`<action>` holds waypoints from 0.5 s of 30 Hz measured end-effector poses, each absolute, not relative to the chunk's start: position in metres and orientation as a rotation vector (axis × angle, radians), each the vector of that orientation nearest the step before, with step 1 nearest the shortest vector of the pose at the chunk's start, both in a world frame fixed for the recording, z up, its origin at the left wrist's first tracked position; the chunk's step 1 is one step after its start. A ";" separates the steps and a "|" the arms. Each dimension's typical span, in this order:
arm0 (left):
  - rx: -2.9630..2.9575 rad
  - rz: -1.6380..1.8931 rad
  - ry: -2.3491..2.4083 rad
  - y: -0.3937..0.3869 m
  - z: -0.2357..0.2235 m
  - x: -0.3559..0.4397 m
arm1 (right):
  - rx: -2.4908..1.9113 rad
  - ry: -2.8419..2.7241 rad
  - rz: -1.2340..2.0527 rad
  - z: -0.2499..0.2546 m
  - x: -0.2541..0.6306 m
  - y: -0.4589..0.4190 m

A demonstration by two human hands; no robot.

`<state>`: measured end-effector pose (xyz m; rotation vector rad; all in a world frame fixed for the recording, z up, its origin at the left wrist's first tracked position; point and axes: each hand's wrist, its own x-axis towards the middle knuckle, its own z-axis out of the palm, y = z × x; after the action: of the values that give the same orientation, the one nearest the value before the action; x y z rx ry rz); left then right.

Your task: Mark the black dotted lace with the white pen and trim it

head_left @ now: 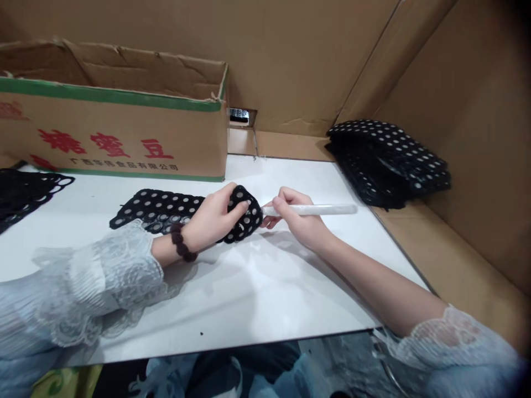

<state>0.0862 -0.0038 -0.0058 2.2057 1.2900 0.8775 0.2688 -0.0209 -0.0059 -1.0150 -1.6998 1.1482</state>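
A black strip of fabric with rows of pale round dots lies across the white table. My left hand is closed on its right end, thumb on top, and that end is bent up off the surface. In my right hand is a slim white pen-like tool, pinched between thumb and fingers. The tool's tip points left and meets the fabric's right edge, close to my left thumb; the exact contact is hidden. A dark beaded band circles my left wrist.
Behind my left hand stands an open cardboard box with green edges and red characters. More dotted black fabric is piled at the right. A black piece with ring-shaped holes lies at the far left. Cardboard walls enclose the white table.
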 end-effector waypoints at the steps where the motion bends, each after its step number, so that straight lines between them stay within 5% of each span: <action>1: 2.221 0.892 1.297 -0.004 -0.005 0.086 | -1.021 -1.699 1.148 -0.006 0.268 -0.021; 15: 1.880 0.689 1.168 -0.006 0.003 0.084 | -1.043 -1.724 0.996 -0.007 0.266 -0.024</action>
<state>0.0843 -0.0060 0.0031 1.8800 1.1681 0.6888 0.2657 -0.0244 -0.0068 -1.0433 -1.7239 0.9961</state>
